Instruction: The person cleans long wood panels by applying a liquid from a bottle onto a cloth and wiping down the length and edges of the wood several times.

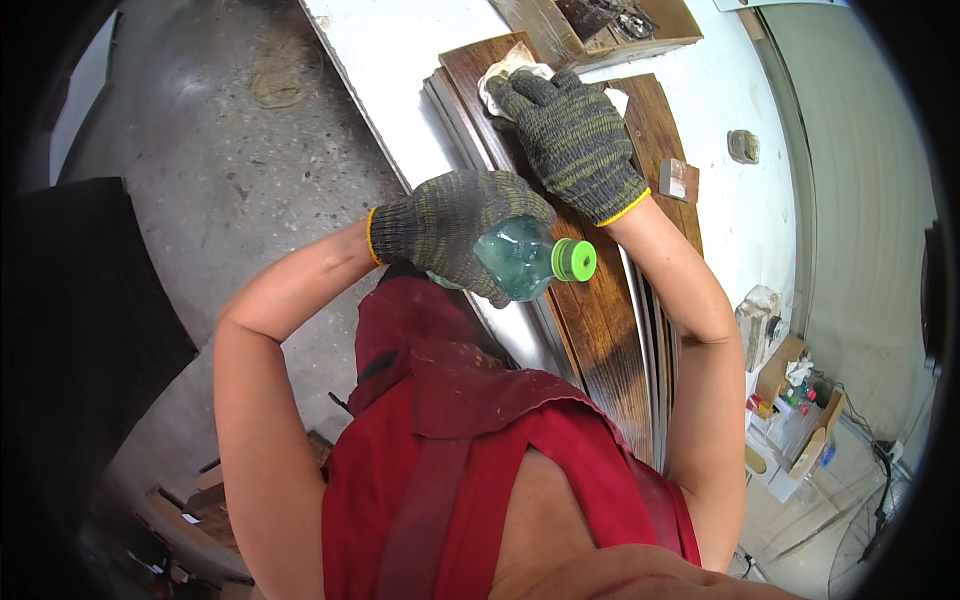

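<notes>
White table (400,75) beneath; left fingers (488,288) clamped round a bottle (515,258), right fingers (510,98) slightly apart on cloth (512,62) atop a board (598,330).

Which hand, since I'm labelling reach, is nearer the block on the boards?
Right: the right hand, on a cloth, is just left of the block; the left hand, holding a bottle, is farther left and lower in view.

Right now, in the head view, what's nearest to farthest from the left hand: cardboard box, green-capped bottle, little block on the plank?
1. Green-capped bottle: held in the left hand.
2. Little block: on the plank, to the right.
3. Cardboard box: far lower right.
</notes>
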A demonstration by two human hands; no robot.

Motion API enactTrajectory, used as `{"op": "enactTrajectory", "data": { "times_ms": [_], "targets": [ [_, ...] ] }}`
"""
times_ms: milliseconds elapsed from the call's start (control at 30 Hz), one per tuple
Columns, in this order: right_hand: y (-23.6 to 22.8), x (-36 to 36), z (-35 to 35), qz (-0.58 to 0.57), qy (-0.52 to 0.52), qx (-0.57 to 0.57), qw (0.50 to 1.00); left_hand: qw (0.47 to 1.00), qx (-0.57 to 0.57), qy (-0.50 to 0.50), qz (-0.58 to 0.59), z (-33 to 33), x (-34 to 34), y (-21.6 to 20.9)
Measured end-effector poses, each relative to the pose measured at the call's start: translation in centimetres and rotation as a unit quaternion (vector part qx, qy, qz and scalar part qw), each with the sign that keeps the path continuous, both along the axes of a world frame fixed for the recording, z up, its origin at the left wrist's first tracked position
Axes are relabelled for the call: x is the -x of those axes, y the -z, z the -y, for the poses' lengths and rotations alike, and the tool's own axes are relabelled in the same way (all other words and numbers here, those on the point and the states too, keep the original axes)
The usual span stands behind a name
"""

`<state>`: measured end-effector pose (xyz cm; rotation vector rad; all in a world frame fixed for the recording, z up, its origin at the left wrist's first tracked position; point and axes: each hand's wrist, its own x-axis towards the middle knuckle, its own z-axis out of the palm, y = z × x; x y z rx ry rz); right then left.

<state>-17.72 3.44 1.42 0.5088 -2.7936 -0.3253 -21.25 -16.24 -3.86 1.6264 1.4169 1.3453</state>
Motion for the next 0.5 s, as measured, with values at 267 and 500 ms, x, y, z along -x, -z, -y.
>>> {"op": "enactTrajectory", "data": {
  "times_ms": [267,500],
  "targets": [
    [0.9,5.1,-2.0,0.047,0.133,-0.041,0.989,0.995,-0.019,-0.033,-0.097,0.0,0.3,0.5],
    [-1.1,-4.1,-1.1,0.119,-0.036,0.115,0.986,0.993,0.000,-0.001,-0.117,0.2,0.5,0.4]
  ]
}}
